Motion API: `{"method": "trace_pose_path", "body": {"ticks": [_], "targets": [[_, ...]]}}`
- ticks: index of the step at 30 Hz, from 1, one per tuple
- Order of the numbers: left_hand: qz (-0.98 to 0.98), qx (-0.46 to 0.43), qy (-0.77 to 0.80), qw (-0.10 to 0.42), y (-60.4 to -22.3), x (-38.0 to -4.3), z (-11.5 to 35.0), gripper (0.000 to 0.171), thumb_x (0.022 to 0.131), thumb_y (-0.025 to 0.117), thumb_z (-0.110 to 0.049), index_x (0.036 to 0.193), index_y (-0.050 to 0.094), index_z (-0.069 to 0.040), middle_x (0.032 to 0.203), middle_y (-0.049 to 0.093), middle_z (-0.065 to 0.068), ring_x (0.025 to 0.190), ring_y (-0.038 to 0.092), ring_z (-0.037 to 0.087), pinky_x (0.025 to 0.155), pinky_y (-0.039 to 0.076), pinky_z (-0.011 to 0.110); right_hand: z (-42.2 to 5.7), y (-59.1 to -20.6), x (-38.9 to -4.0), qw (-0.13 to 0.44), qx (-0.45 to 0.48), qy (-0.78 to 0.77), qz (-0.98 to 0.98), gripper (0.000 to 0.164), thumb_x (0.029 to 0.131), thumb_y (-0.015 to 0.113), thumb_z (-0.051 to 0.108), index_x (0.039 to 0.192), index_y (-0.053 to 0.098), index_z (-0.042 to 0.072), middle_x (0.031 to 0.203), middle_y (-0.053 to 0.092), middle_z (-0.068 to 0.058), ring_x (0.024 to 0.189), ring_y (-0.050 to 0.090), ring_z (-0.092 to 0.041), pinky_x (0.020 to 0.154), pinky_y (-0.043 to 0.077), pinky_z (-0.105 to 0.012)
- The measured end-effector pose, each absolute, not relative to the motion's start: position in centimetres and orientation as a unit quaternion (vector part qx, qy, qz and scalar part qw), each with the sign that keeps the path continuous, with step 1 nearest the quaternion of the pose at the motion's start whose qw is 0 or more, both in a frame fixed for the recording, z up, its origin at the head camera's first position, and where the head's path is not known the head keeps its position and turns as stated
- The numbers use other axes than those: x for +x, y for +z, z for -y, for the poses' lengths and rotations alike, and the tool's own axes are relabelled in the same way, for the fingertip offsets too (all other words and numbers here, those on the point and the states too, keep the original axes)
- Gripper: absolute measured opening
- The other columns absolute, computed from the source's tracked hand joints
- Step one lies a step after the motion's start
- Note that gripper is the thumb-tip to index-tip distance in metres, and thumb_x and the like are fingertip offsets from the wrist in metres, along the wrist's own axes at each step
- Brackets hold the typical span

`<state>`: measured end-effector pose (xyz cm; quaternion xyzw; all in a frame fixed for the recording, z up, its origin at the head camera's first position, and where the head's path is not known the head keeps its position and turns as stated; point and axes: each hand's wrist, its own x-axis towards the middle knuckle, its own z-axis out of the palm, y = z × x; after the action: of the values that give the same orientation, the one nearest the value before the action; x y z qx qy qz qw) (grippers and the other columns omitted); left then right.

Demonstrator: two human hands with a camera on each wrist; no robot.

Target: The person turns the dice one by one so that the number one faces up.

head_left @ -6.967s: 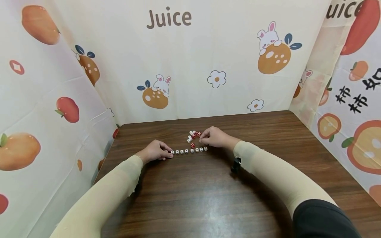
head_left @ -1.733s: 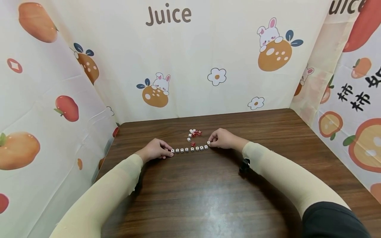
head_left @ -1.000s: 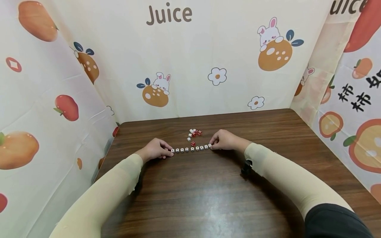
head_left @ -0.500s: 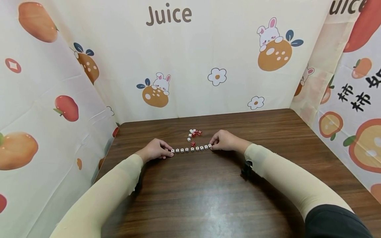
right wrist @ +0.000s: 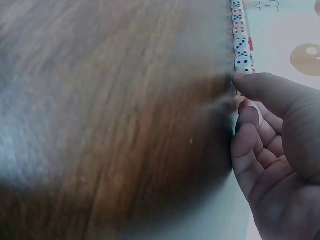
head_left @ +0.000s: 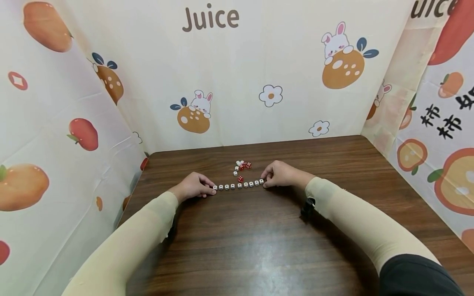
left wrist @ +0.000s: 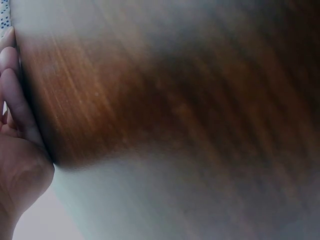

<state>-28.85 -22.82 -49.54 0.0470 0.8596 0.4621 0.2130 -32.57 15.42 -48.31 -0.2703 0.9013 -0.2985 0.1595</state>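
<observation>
Row of white dice (head_left: 240, 186): nine dice stood side by side on the brown table (head_left: 237, 238), with narrow gaps between them in the head view. The left hand (head_left: 193, 186) was at the row's left end, thumb and forefinger pinching the left end die (head_left: 215, 187); the left wrist view did not show this contact. The right hand (head_left: 280, 174) was at the row's right end, thumb and forefinger pinching the right end die (head_left: 261, 181). A single red die (head_left: 240, 179) lay just behind the row's middle. Loose white dice (head_left: 235, 173) and a red cluster (head_left: 249, 165) lay farther behind the row. The step in hand was judged to be alignment of the right end die, the left hand steadying the opposite end. The next move appeared to call for parting the right thumb and forefinger evenly, without dragging that die out of the row.
</observation>
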Motion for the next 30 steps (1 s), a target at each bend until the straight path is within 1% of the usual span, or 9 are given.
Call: {"method": "trace_pose_path", "body": {"ticks": [5,9,13,17,20,22,25,30], "targets": [[-0.857,0.049,0.465,0.215,-49.4,-28.7,22.7,0.031,0.083,0.093,-0.019,0.109,0.082,-0.005,0.078,0.073,-0.003,0.062,0.064,0.008,0.06,0.057,0.025,-15.9,-48.0,-32.5,0.181,-0.273,-0.305,-0.894,0.022,0.086,0.088,0.021,0.105,0.082,0.013,0.071,0.071,0.005,0.06,0.061,-0.008,0.06,0.052,-0.026],[-0.858,0.05,0.465,0.214,-49.4,-28.8,22.6,0.032,0.083,0.093,-0.019,0.109,0.082,-0.004,0.077,0.072,-0.004,0.062,0.063,0.008,0.06,0.057,0.025,-16.1,-47.6,-32.7,0.197,-0.263,-0.319,-0.889,0.024,0.087,0.088,0.023,0.108,0.081,0.014,0.073,0.073,0.003,0.061,0.065,-0.011,0.061,0.057,-0.03],[-0.859,0.049,0.463,0.215,-49.3,-28.7,22.7,0.031,0.083,0.093,-0.019,0.108,0.082,-0.005,0.081,0.075,-0.002,0.062,0.064,0.008,0.06,0.057,0.025,-16.1,-47.1,-33.1,0.199,-0.257,-0.335,-0.884,0.021,0.091,0.084,0.024,0.11,0.081,0.013,0.079,0.077,-0.002,0.063,0.068,-0.015,0.062,0.06,-0.033],[-0.859,0.048,0.462,0.216,-49.3,-28.8,22.8,0.031,0.083,0.093,-0.019,0.108,0.082,-0.005,0.081,0.075,-0.002,0.062,0.063,0.009,0.06,0.057,0.025,-15.3,-46.6,-33.4,0.178,-0.247,-0.346,-0.888,0.016,0.096,0.079,0.027,0.106,0.082,0.015,0.084,0.079,-0.005,0.064,0.069,-0.018,0.063,0.061,-0.034],[-0.858,0.049,0.463,0.216,-49.4,-28.8,22.8,0.031,0.083,0.093,-0.019,0.109,0.082,-0.005,0.079,0.074,-0.003,0.062,0.063,0.008,0.06,0.057,0.025,-14.3,-46.7,-33.7,0.157,-0.241,-0.342,-0.894,0.013,0.098,0.077,0.029,0.102,0.082,0.018,0.084,0.079,-0.003,0.065,0.069,-0.017,0.062,0.059,-0.032],[-0.858,0.049,0.463,0.216,-49.5,-28.9,22.8,0.031,0.083,0.093,-0.019,0.109,0.082,-0.005,0.077,0.073,-0.004,0.062,0.063,0.008,0.06,0.057,0.025,-13.4,-46.8,-33.8,0.144,-0.243,-0.336,-0.898,0.013,0.099,0.076,0.029,0.1,0.082,0.018,0.084,0.079,-0.001,0.067,0.069,-0.016,0.063,0.058,-0.031],[-0.86,0.052,0.46,0.216,-49.6,-28.9,22.8,0.031,0.084,0.092,-0.02,0.11,0.082,-0.006,0.076,0.073,-0.004,0.062,0.064,0.007,0.061,0.057,0.025,-11.9,-47.0,-34.0,0.117,-0.254,-0.314,-0.907,0.016,0.099,0.075,0.03,0.097,0.082,0.017,0.086,0.079,0.001,0.071,0.068,-0.013,0.068,0.056,-0.029],[-0.863,0.053,0.455,0.213,-49.8,-29.0,22.9,0.03,0.084,0.093,-0.02,0.109,0.083,-0.007,0.077,0.074,-0.003,0.063,0.065,0.008,0.061,0.058,0.026,-9.8,-47.2,-34.2,0.084,-0.264,-0.282,-0.918,0.02,0.101,0.072,0.03,0.091,0.082,0.015,0.087,0.078,0.002,0.077,0.065,-0.013,0.074,0.054,-0.031]]}}
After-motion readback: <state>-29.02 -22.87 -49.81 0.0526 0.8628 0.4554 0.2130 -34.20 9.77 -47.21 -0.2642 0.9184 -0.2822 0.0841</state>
